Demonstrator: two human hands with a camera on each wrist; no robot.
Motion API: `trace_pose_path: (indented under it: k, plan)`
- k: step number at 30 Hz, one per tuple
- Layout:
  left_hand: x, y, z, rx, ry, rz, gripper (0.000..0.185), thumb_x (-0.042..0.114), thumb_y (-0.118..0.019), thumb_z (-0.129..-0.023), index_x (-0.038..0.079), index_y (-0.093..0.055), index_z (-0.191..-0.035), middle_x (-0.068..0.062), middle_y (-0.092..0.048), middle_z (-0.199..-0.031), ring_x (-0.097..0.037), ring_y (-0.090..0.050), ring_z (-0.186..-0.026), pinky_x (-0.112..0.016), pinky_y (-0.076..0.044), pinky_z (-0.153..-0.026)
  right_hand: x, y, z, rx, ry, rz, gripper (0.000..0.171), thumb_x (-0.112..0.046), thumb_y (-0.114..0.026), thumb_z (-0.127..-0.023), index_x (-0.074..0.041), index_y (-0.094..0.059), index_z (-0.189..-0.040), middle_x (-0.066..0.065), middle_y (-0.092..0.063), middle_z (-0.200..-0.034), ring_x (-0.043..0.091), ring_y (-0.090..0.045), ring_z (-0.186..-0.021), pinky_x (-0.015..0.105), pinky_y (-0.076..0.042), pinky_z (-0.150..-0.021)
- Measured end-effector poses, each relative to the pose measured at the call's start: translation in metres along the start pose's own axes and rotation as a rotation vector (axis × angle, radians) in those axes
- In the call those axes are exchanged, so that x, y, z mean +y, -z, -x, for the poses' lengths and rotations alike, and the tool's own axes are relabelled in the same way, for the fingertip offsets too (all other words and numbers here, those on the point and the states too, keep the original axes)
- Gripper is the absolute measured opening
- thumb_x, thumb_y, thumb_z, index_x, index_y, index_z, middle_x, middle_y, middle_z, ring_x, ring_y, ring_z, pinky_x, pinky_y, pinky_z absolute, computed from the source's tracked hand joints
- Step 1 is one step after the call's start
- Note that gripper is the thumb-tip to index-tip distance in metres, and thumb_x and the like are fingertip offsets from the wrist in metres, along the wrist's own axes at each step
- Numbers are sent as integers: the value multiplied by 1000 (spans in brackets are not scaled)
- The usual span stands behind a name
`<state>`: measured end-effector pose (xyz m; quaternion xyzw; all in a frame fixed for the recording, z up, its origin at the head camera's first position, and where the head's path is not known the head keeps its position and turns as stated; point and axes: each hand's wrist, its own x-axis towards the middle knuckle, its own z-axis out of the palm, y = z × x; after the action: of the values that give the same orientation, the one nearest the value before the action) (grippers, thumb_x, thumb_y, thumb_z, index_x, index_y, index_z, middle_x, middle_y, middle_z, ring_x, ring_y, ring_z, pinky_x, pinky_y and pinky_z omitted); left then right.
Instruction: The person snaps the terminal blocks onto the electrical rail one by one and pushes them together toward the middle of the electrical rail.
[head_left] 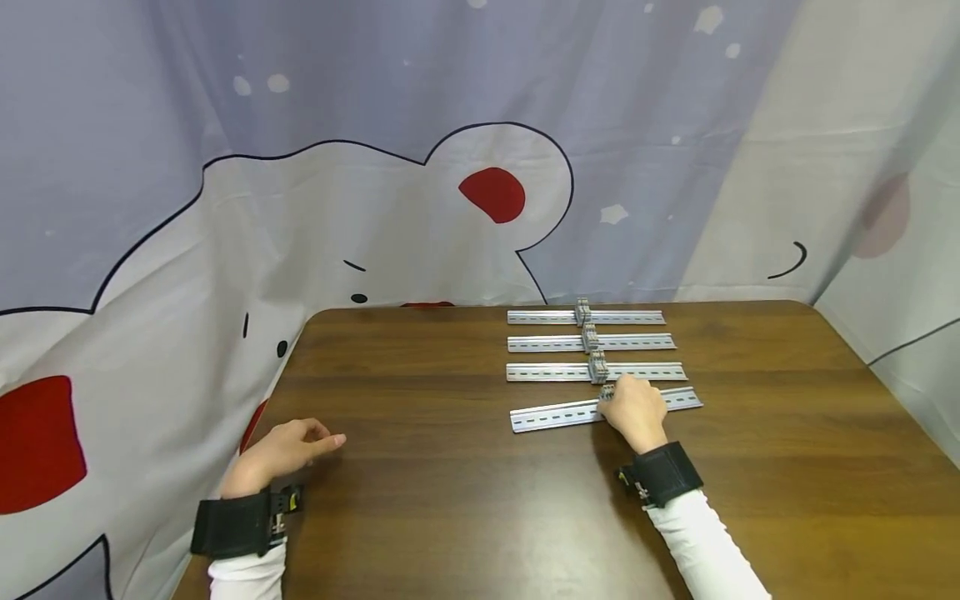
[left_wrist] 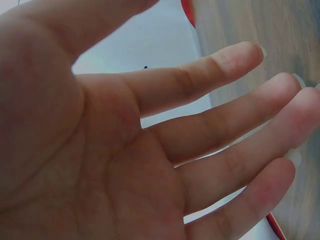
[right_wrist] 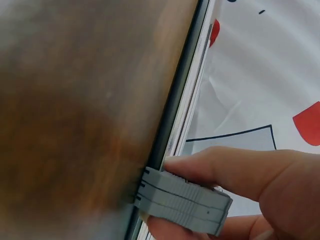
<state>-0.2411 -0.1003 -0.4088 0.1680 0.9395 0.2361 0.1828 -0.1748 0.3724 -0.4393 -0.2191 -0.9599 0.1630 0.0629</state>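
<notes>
My right hand (head_left: 636, 410) pinches a grey block of terminal blocks (right_wrist: 182, 201) between thumb and fingers. In the right wrist view the block sits against a slotted metal DIN rail (right_wrist: 187, 102). That nearest rail (head_left: 557, 417) lies at a slant on the table in the head view, the hand covering part of it. My left hand (head_left: 288, 450) is held over the table's left edge, fingers extended and holding nothing. Its bare palm (left_wrist: 100, 150) and spread fingers fill the left wrist view.
Behind the slanted rail lie three more, a near one (head_left: 547, 372), a middle one (head_left: 546, 343) and a far one (head_left: 543, 317), each carrying a grey terminal block cluster. The brown wooden table (head_left: 420, 500) backs onto a printed curtain (head_left: 360, 217).
</notes>
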Motion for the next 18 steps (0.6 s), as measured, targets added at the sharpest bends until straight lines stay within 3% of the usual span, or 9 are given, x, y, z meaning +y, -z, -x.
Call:
trace_pose_path:
  k: [8,13,18]
  plan:
    - [-6,-6,8,-17,25,21,46,42,-59,-94,-2,-64,-106,-8,-65,-88,-17,-61,-74,-33,-46,-68,-18,-6,-2,-17,23,-23,26,-21,-72,-72,-7,-54,-60,20,-64,-73,41,-62,-69,46,-44,-50]
    - [-1,-8,6,-20,-3,1,46,41,-59,-94,-4,-63,-106,-10,-66,-92,-19,-61,-80,-36,-48,-72,-20,-5,-2,-26,8,-26,26,-23,-73,-72,-5,-56,-63,21,-64,-73,43,-63,-71,46,-44,-49]
    - [18,-20,-8,32,-109,3,43,37,-61,-93,-2,-63,-110,-13,-68,-101,-26,-63,-93,-44,-50,-79,-11,5,5,-181,3,7,33,-31,-71,-79,-6,-54,-66,18,-62,-77,37,-62,-73,45,-46,-54]
